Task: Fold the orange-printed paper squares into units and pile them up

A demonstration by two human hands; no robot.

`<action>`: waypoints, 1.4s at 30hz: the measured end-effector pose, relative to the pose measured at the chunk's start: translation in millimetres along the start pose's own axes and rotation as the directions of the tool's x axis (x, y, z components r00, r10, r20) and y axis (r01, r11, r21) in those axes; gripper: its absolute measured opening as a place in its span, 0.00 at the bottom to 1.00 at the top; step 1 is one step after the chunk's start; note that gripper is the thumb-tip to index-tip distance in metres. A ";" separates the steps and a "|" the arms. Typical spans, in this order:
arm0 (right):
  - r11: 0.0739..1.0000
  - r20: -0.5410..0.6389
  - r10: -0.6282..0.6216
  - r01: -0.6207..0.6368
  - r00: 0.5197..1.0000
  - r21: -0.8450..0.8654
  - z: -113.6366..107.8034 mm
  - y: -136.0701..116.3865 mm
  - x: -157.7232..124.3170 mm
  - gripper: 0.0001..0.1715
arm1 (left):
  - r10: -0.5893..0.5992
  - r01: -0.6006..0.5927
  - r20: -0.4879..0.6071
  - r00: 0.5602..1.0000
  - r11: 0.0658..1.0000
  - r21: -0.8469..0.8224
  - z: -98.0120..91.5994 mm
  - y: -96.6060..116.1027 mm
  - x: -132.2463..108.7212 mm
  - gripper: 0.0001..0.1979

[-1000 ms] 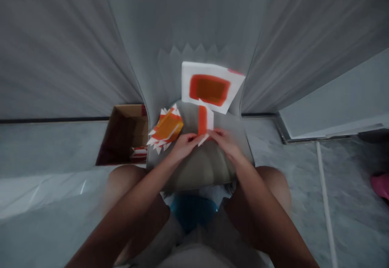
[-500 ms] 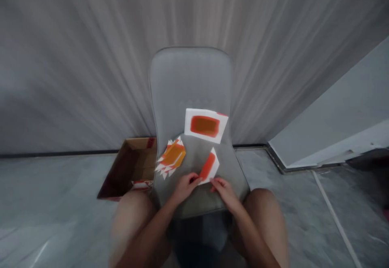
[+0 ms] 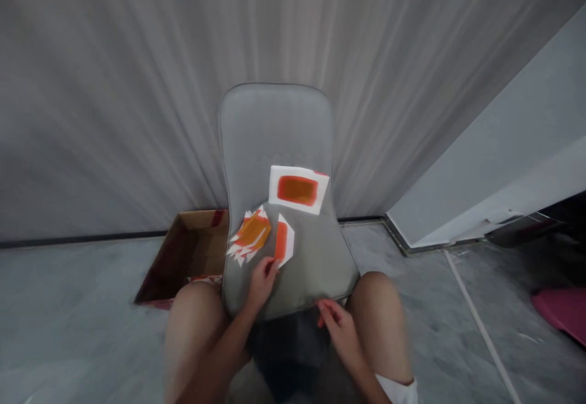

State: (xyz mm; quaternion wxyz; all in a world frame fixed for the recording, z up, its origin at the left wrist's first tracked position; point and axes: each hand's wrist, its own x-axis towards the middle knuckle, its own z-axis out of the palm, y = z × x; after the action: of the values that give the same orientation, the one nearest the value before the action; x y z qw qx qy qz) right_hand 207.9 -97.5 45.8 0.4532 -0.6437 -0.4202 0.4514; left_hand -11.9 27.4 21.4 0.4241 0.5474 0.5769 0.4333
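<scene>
The person sits facing a grey upholstered chair [image 3: 274,135], with papers spread on its seat. The left hand [image 3: 262,283] lies on the seat's near side, its fingertips [image 3: 273,263] right at the lower end of a small white paper piece with an orange-red stripe [image 3: 281,241]. Its grip is curled there, though whether it actually pinches the piece cannot be told. The right hand [image 3: 336,324] is at the chair's front edge, well apart from the papers, its grip loose and holding nothing that shows. The striped piece lies near the middle of the seat, just beside a fanned stack of zigzag-edged orange and white paper cuttings [image 3: 249,237] to its left and below a white sheet printed with an orange-red rectangle [image 3: 297,190], which sits toward the backrest. Left of the chair, on the grey stone floor [image 3: 82,306], stands an open cardboard box [image 3: 196,251] with red-and-white paper scraps [image 3: 204,279] inside. A grey curtain [image 3: 114,86] hangs behind — and a pink object [image 3: 563,309] lies on the floor at right.
</scene>
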 end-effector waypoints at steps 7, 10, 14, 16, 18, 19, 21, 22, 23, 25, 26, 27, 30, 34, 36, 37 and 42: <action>0.997 -0.136 0.066 -0.071 0.988 -0.032 -44.9 2.2 -35.8 0.39 | -0.042 0.044 0.075 0.996 0.999 -0.025 4.7 2.8 -2.2 0.30; 0.995 -0.132 0.101 -0.101 0.986 0.011 -39.4 -10.1 -25.5 0.37 | -0.060 0.063 0.118 0.991 0.998 -0.028 1.3 5.4 -6.8 0.30; 0.961 0.003 0.180 -0.176 0.984 0.215 -2.0 -39.2 13.3 0.36 | -0.083 0.090 0.171 0.982 0.995 -0.036 -2.4 8.3 -11.5 0.29; 0.937 0.009 0.161 -0.155 0.987 0.312 19.8 -49.8 39.1 0.38 | -0.083 0.095 0.204 0.976 0.994 -0.047 -2.4 10.1 -11.5 0.29; 0.922 -0.036 0.142 -0.119 0.989 0.369 36.3 -54.2 62.6 0.36 | -0.079 0.095 0.234 0.969 0.994 -0.059 -2.4 12.1 -10.5 0.28; 0.921 -0.061 0.136 -0.104 0.989 0.375 41.6 -54.4 71.9 0.35 | -0.077 0.095 0.246 0.966 0.993 -0.064 -2.8 13.1 -10.0 0.27; 0.926 -0.073 0.129 -0.093 0.989 0.366 46.5 -52.6 83.2 0.33 | -0.077 0.099 0.261 0.962 0.992 -0.072 -4.7 14.9 -9.5 0.27; 0.930 -0.068 0.124 -0.092 0.990 0.357 46.6 -51.3 85.3 0.32 | -0.081 0.104 0.261 0.962 0.992 -0.075 -6.0 15.8 -9.5 0.28; 0.933 -0.061 0.119 -0.091 0.991 0.349 45.9 -49.8 85.2 0.31 | -0.087 0.110 0.257 0.962 0.991 -0.077 -7.5 16.6 -9.8 0.28; 0.937 -0.045 0.112 -0.090 0.993 0.336 43.5 -47.0 80.6 0.30 | -0.097 0.119 0.241 0.966 0.990 -0.080 -10.5 17.9 -11.1 0.30; 0.939 -0.037 0.111 -0.093 0.993 0.332 42.7 -45.6 77.0 0.29 | -0.099 0.120 0.235 0.967 0.990 -0.080 -11.9 18.2 -12.2 0.30; 0.940 -0.027 0.112 -0.097 0.993 0.328 42.4 -44.1 73.1 0.29 | -0.098 0.119 0.235 0.967 0.990 -0.078 -13.2 18.3 -13.7 0.30; 0.938 0.015 0.126 -0.124 0.992 0.323 44.3 -40.1 62.6 0.28 | -0.099 0.119 0.285 0.953 0.991 -0.057 -16.8 16.7 -21.2 0.25; 0.929 0.082 0.138 -0.157 0.987 0.335 47.7 -37.8 57.1 0.29 | -0.118 0.131 0.347 0.931 0.991 -0.015 -23.5 13.0 -35.5 0.23; 0.929 0.146 0.131 -0.173 0.981 0.326 47.7 -37.6 57.3 0.30 | -0.121 0.129 0.343 0.931 0.992 -0.001 -29.2 12.8 -43.3 0.22; 0.932 0.187 0.122 -0.177 0.975 0.315 47.3 -37.3 57.7 0.29 | -0.122 0.129 0.334 0.935 0.992 0.002 -32.6 13.4 -47.4 0.21; 0.975 0.339 0.041 -0.111 0.940 0.191 44.5 -35.8 58.9 0.26 | -0.158 0.176 0.213 0.964 0.982 -0.065 -46.2 24.6 -68.8 0.20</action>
State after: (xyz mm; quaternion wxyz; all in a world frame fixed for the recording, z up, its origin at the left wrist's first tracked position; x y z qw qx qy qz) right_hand 174.5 -24.0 60.4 0.4222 -0.5231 -0.4161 0.6123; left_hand -47.1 -42.3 58.3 0.5393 0.5207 0.5551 0.3605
